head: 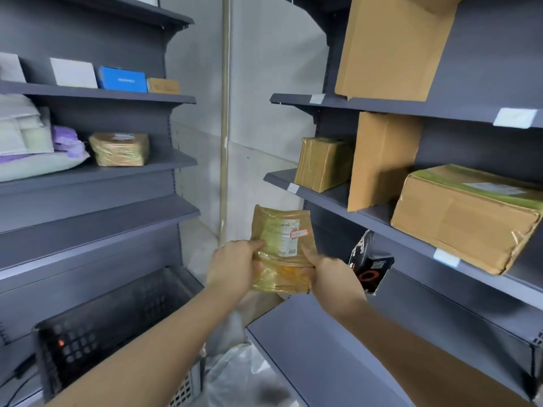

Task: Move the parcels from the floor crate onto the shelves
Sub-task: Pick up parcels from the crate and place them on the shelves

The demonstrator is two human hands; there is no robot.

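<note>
Tan tape-wrapped parcel (283,248) stands upright between my hands: left hand (232,265) curls round its left edge, right hand (329,274) grips the right, thumbs on front. I'd best hold both sides firm and lay it flat on the shelf (323,348) just below my right hand.

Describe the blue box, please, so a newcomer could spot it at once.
Take the grey shelving on the left and its second visible shelf from the top. Toward that shelf's right end, the blue box stands between a white box and a small brown carton. It alone is blue.
</note>
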